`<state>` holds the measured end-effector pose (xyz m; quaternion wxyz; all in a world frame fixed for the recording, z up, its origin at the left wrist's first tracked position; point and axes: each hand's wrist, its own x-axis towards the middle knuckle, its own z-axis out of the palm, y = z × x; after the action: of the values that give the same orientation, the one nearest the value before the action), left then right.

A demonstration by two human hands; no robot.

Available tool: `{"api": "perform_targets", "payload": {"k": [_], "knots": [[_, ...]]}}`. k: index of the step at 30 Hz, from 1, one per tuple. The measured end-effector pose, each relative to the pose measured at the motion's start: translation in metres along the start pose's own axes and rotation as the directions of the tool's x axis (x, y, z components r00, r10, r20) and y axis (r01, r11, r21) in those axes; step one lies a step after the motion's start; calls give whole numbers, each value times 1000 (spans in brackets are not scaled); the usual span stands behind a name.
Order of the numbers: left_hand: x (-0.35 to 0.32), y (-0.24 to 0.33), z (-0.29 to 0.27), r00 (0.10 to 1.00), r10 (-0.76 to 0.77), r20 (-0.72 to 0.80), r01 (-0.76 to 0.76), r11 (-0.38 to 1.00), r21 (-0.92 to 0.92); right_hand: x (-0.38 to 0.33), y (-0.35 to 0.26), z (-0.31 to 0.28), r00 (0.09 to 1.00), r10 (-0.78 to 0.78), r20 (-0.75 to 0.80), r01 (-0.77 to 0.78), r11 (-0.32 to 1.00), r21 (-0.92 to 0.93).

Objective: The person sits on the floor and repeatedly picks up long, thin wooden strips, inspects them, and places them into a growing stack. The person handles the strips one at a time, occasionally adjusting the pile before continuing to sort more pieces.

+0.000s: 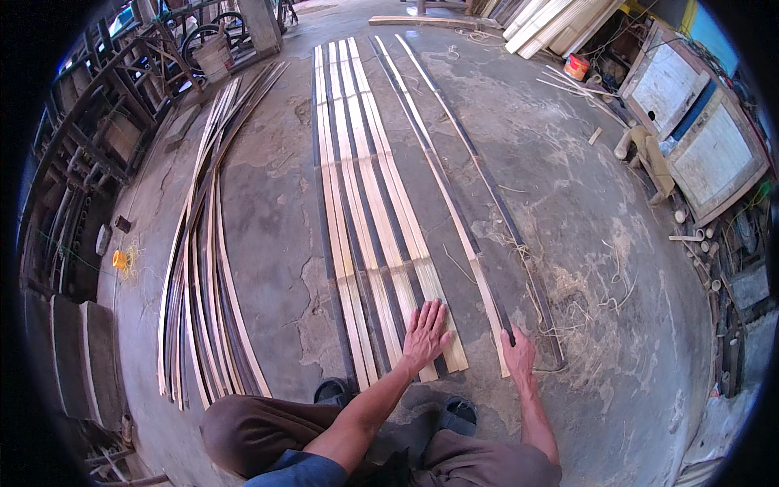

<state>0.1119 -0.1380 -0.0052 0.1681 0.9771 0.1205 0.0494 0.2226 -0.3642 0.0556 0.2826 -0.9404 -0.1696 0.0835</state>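
Note:
Long pale and dark bamboo strips [389, 243] lie side by side on the floor in front of me, forming a flat striped panel. My left hand [426, 334] rests flat on the near right end of this panel, its fingers stretched out. To the right, my right hand [518, 352] is closed around the near end of a dark bamboo strip [493, 299]. A pale bamboo strip [480, 280] runs along the left side of that dark one. Farther right lies another long dark strip [507, 215], apart from the others.
A loose bundle of bamboo strips [203, 325] fans out at the left. Thin fibre scraps [568, 321] litter the concrete floor [617, 268] on the right. A yellow twine spool [120, 260] sits far left. An old cabinet [698, 122] and piled slats [560, 24] stand at the right and back.

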Motion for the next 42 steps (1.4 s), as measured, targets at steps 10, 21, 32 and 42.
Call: {"api": "perform_targets", "payload": {"k": [10,21,32,42], "knots": [[3,7,-8,1000,-14,-2,14,1000,0,-17,-46,52,997,-80,-13,81,964,252],[4,4,-9,999,-33,16,33,999,-34,-9,-32,100,987,-134,94,125,988,94],[7,4,-10,1000,-26,5,27,997,-75,-9,-42,89,981,-113,158,127,988,-87],[7,3,-4,1000,-31,-2,31,997,-74,-11,-57,82,969,47,243,14,969,-245]]}}
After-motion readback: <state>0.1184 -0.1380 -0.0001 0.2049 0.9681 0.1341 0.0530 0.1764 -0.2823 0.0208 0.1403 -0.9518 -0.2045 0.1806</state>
